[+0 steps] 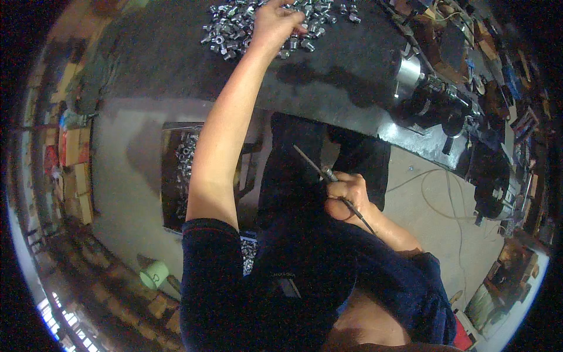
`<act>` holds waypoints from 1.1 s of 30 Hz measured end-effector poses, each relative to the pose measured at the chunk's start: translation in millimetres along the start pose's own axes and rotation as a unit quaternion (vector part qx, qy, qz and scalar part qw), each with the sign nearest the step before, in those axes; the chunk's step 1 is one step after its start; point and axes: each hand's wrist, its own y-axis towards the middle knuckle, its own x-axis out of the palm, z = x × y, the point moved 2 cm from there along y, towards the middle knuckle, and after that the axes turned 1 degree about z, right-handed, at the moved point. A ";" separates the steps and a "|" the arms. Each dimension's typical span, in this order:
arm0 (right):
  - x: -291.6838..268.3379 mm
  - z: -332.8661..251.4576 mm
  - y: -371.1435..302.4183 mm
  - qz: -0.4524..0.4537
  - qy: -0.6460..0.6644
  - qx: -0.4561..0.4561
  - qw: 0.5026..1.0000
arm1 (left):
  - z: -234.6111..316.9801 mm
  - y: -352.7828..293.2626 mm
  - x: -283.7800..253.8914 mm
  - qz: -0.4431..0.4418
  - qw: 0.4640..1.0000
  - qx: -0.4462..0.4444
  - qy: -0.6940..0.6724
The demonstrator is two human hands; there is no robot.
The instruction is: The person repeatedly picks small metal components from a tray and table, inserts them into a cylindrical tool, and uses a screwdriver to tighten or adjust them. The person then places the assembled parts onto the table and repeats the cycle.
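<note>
The left hand (pixel 275 23) is clenched over the pile of metal nuts (pixel 258 23) at the far side of the dark counter (pixel 176 53). The right hand (pixel 346 193) grips a thin rod (pixel 328 174) nearer the body. Raking could knock nuts off the counter's edge. Orange-brown boxes (pixel 73 146) stand stacked left of the counter.

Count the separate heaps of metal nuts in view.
3. One pile on the dark bench under the left hand; one in the floor tray behind the left forearm; a third patch by the left sleeve, mostly hidden.
</note>
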 end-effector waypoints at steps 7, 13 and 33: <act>3.1 -3.9 10.8 -0.025 0.014 -0.014 0.999 | 7.2 -78.0 -83.7 -0.027 0.983 0.061 0.170; 15.2 -4.8 15.5 -0.005 0.021 -0.031 0.999 | -6.1 -203.6 -217.5 0.123 0.924 -0.120 0.341; 36.2 -18.8 26.0 -0.055 0.039 -0.016 0.998 | -171.2 -393.2 -311.3 -0.022 0.560 -0.376 0.738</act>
